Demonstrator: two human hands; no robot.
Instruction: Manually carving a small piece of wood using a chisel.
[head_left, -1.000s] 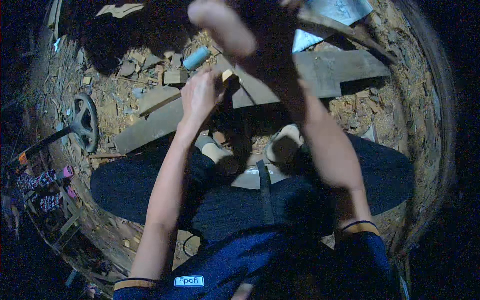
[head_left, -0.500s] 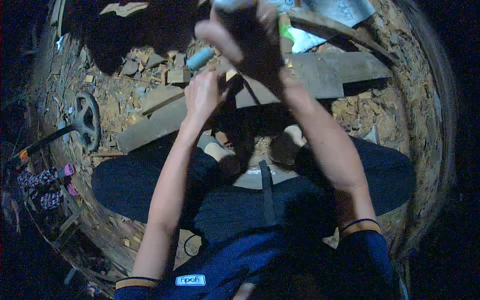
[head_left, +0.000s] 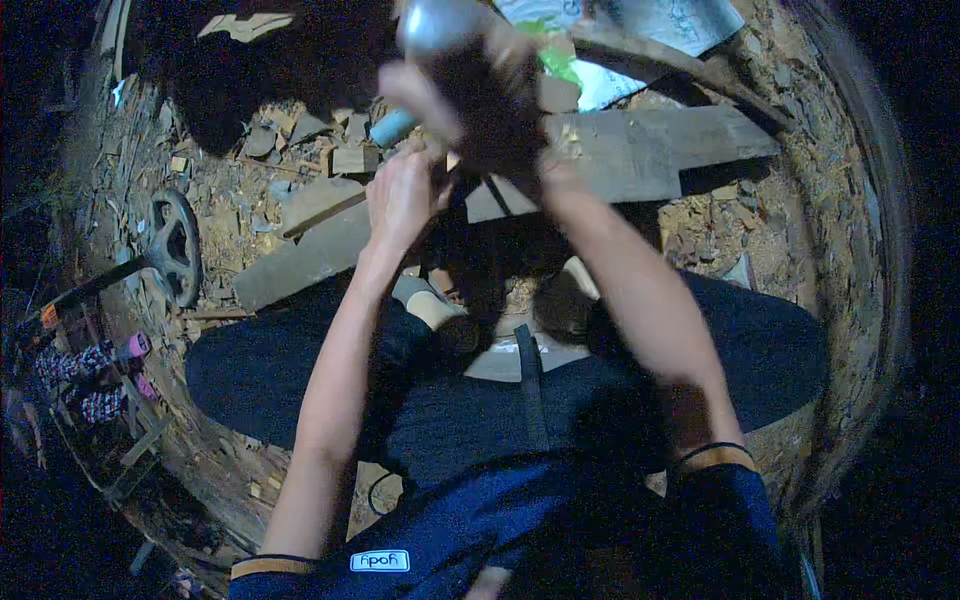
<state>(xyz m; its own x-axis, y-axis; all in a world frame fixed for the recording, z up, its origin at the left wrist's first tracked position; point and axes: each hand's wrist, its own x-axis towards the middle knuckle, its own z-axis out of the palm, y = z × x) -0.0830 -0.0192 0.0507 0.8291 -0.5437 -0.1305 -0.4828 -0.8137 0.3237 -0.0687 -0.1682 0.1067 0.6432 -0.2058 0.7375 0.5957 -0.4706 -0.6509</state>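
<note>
My left hand (head_left: 402,195) is closed in a fist above a long grey wooden board (head_left: 300,265). What its fingers grip is hidden. Ahead and to its right, my right hand (head_left: 515,75) is raised over the board, smeared by motion and partly in deep shadow. It seems wrapped round a dark object with a shiny, pale rounded end (head_left: 435,24); its kind cannot be made out. A small light-blue cylinder (head_left: 392,128) lies just beyond my left hand, beside a small wood block (head_left: 355,158).
Wood chips and offcuts (head_left: 285,130) litter the ground. A wheel-shaped part on a dark shaft (head_left: 175,248) lies at left. A pale printed sack (head_left: 660,50) and a curved timber (head_left: 690,70) are at far right. Another person's patterned clothing (head_left: 85,375) shows at far left.
My right hand and the pale-ended object have shifted left and slightly nearer to me. My left hand stays almost in place, still closed.
</note>
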